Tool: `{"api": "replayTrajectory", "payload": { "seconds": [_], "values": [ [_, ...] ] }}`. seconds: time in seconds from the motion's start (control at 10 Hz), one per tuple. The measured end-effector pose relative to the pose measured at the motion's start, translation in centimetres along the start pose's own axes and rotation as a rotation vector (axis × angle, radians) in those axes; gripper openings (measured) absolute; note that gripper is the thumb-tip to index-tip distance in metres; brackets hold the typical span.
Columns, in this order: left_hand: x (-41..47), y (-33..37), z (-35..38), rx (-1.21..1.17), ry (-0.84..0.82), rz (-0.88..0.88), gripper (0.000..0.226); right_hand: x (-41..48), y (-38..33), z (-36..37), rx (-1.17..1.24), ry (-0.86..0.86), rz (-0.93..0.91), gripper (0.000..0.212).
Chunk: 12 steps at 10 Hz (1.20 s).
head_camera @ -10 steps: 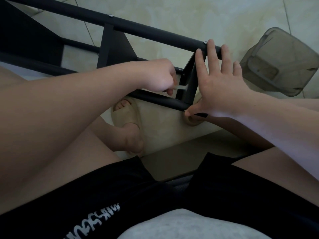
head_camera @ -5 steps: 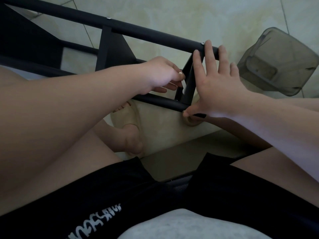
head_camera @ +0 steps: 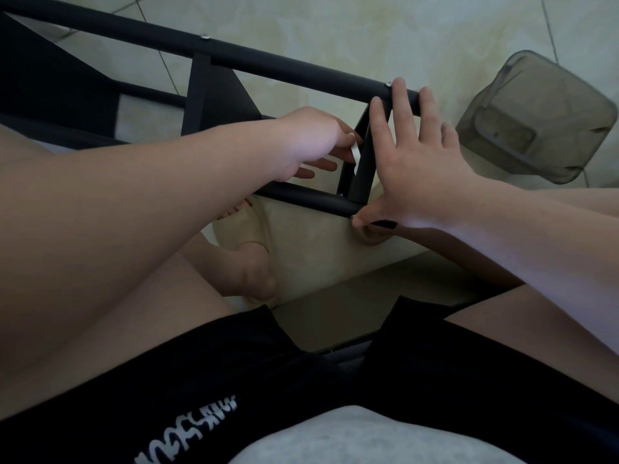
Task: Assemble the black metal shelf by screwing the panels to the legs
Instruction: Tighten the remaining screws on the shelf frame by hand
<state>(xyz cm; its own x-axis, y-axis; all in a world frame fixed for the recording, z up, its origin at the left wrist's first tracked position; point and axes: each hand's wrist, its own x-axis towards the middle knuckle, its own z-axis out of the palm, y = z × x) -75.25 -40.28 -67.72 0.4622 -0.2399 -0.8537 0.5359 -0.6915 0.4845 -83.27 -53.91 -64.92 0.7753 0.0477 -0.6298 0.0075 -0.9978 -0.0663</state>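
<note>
Your black shelf frame [head_camera: 201,95] lay on its side on the tile floor [head_camera: 335,28]. Your left hand [head_camera: 315,142] pinched a thin silvery tool [head_camera: 354,151] against the end panel [head_camera: 363,175]. Your right hand [head_camera: 422,165] pressed flat, fingers straight, on the upper leg [head_camera: 294,70]. With no real grip there, the frame could have rolled and thrown the tool off its screw.

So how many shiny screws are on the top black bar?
2. One screw sits midway along the top bar, the other screw near its right end beside the right hand. The hand may hide more.
</note>
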Motion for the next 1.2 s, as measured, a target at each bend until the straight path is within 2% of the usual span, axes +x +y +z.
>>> {"api": "replayTrajectory", "payload": {
  "seconds": [0.4,0.8,1.2],
  "values": [
    [-0.13,-0.24,0.02,0.106,-0.018,-0.007,0.016,-0.1,-0.09,-0.08,0.002,-0.008,0.0,0.148],
    [-0.06,0.04,-0.1,-0.016,-0.101,-0.06,0.017,-0.06,-0.02,-0.13,0.007,-0.009,0.0,0.148],
    [-0.29,0.0,0.06,0.076,-0.106,-0.039,0.016,-0.02,-0.06,-0.03,0.001,-0.01,0.004,0.149]
  ]
}}
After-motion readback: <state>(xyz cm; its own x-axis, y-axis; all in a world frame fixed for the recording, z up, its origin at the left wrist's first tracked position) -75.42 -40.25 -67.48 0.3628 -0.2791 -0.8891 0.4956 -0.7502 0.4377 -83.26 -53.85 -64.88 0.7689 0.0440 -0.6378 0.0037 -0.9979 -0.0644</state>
